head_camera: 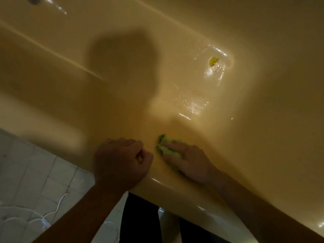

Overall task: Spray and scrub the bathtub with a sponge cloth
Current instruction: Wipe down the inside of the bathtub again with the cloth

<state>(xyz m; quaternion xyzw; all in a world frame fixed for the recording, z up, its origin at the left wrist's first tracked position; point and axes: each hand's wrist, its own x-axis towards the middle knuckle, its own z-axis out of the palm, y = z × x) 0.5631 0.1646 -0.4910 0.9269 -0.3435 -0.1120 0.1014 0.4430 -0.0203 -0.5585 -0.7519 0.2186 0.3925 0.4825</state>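
While the right hand (189, 162) presses the green sponge cloth (167, 149) against the near inner wall of the bathtub (263, 85), just below the rim, its fingers (172, 146) lie fairly straight over the cloth, pushing rather than clutching it. The left hand (122, 162) rests on the rim close beside it, fingers clenched into a fist with nothing visible inside, apparently as a brace. No spray bottle is in view. Wet glints (192, 104) show on the tub floor beyond the cloth and around a small yellow object (213, 61) lying in the far corner; what that object is cannot be told. Judging by this, some wetting or spraying is already done at this end and scrubbing is under way on the near wall. The long stretch toward the drain (34, 0) looks matt and dry in the dim light, so most of the floor and the far wall probably remain to be done
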